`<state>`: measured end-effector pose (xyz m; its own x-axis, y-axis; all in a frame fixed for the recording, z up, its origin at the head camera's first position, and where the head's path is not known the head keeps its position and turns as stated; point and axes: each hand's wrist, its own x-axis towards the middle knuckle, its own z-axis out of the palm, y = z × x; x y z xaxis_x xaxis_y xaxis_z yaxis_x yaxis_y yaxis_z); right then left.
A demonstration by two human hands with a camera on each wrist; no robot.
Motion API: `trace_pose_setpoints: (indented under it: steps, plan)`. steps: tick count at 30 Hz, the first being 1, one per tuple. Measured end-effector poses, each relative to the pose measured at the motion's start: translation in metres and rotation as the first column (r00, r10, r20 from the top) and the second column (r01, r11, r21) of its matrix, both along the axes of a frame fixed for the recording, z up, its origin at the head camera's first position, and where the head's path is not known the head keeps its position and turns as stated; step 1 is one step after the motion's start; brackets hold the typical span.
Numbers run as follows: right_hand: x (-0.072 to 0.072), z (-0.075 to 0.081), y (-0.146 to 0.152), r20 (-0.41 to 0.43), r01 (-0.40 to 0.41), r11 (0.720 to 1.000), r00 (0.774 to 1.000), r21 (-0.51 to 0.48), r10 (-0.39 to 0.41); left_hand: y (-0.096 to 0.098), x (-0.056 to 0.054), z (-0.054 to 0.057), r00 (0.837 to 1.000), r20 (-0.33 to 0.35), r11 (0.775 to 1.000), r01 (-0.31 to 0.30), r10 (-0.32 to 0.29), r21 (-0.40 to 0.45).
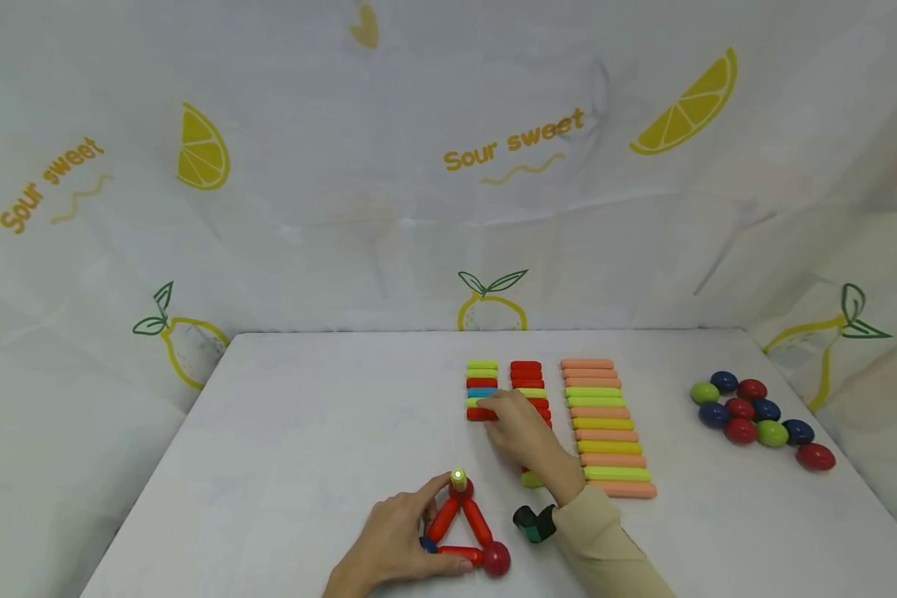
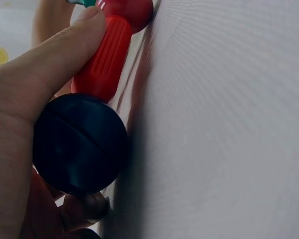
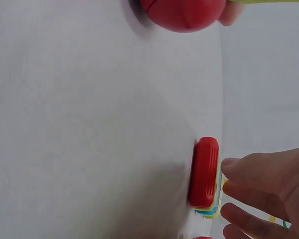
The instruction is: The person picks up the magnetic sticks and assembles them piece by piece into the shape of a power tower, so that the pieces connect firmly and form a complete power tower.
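Note:
My left hand (image 1: 396, 531) grips a triangle of red magnetic rods (image 1: 477, 523) joined by balls. Its thumb lies along the bottom rod, beside the dark blue ball (image 2: 80, 144); a red ball (image 1: 497, 559) forms the right corner. A yellow-green rod (image 1: 458, 479) stands up from the top corner's ball, near the left fingertips. Over the left column of short rods, my right hand (image 1: 519, 428) reaches with loosely bent fingers. In the right wrist view, its thumb and fingers are spread beside the nearest red rod (image 3: 205, 172), with a small gap visible.
A second column of short rods (image 1: 526, 366) lies partly under the right hand. Longer orange, green and yellow rods (image 1: 605, 423) line up further right. Several blue, red and green balls (image 1: 740, 407) lie at the far right. A black-green object (image 1: 534, 525) is by the right cuff.

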<state>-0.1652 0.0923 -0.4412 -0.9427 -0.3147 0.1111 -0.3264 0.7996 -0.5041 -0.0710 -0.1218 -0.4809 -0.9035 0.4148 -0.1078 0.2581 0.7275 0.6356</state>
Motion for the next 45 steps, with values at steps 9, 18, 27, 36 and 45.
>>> trace_pose_setpoints:
  steps: [9,18,27,36,45]
  plan:
    - [0.008,-0.013,-0.014,0.020,-0.007,0.999,1.000,0.032,0.006,0.002,0.000,0.000,1.000,0.001,1.000,-0.006,0.006,0.012]
    - [0.039,0.008,0.000,0.122,-0.151,0.941,0.973,-0.304,0.196,0.001,0.000,-0.001,0.997,0.050,0.997,-0.062,0.059,0.055]
    - [0.071,0.014,0.034,0.337,-0.325,0.794,0.774,-0.514,0.535,0.000,-0.003,-0.005,0.999,0.006,0.985,-0.051,0.050,0.163]
    - [0.075,0.010,0.041,0.358,-0.350,0.759,0.722,-0.549,0.592,-0.002,-0.003,-0.004,0.997,-0.047,0.980,-0.049,0.059,0.192]
    - [0.075,0.009,0.045,0.401,-0.309,0.781,0.722,-0.543,0.564,-0.009,-0.003,-0.008,0.994,-0.106,0.971,0.031,-0.005,0.238]
